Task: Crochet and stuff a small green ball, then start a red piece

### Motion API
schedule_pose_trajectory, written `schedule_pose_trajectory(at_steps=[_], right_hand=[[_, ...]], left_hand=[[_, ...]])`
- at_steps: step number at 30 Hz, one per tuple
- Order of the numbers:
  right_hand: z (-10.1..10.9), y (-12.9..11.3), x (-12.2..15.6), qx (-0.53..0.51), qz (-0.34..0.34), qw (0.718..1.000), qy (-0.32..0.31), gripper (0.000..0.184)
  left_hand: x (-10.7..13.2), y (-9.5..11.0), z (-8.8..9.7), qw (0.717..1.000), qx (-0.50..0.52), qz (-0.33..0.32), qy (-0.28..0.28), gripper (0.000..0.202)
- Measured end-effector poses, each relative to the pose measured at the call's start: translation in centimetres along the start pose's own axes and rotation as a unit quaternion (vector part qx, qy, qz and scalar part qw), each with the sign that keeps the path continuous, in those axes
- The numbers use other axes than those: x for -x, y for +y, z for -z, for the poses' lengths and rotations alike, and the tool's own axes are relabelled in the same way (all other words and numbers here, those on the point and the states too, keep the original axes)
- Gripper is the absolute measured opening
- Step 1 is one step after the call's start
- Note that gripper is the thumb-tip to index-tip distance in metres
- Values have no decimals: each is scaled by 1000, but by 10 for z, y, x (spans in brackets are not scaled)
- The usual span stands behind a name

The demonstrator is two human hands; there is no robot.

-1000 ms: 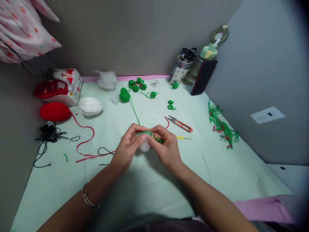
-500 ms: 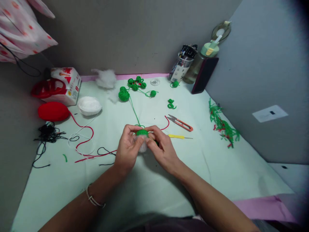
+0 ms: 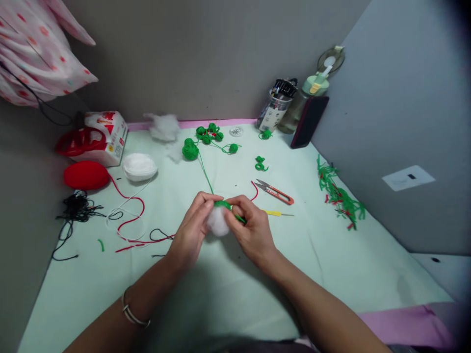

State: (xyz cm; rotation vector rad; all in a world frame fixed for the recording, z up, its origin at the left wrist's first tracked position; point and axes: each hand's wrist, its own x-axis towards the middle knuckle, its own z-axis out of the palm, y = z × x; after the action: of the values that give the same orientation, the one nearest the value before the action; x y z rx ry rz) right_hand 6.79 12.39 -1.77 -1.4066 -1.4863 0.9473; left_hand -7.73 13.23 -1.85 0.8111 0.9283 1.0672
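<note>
Holding a green piece and white stuffing between left hand and right hand, we partly hide both and, at right, a yellow tool.

- No word, number or brand can be read for certain.
- The white box at the back left of the counter bears red print on its top, plus red marks and a small yellow spot on its side; all too small and blurred to make out.
- The pen cup at the back right carries a pale label with dark marks, likewise too small to read.
</note>
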Motion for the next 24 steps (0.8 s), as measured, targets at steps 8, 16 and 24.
schedule_pose_trajectory(at_steps=[8,16,24], right_hand=[[3,0,-1,-67,-6,998,10,14],[2,-1,2,-81,5,994,-74,22],[13,3,-21,-423,-244,867,-99,27]], left_hand=[[-3,0,3,999,-28,-37,-27,26],[-8,-9,4,996,-60,-62,-1,29],[-22,54,60,983,-141,-115,20,24]])
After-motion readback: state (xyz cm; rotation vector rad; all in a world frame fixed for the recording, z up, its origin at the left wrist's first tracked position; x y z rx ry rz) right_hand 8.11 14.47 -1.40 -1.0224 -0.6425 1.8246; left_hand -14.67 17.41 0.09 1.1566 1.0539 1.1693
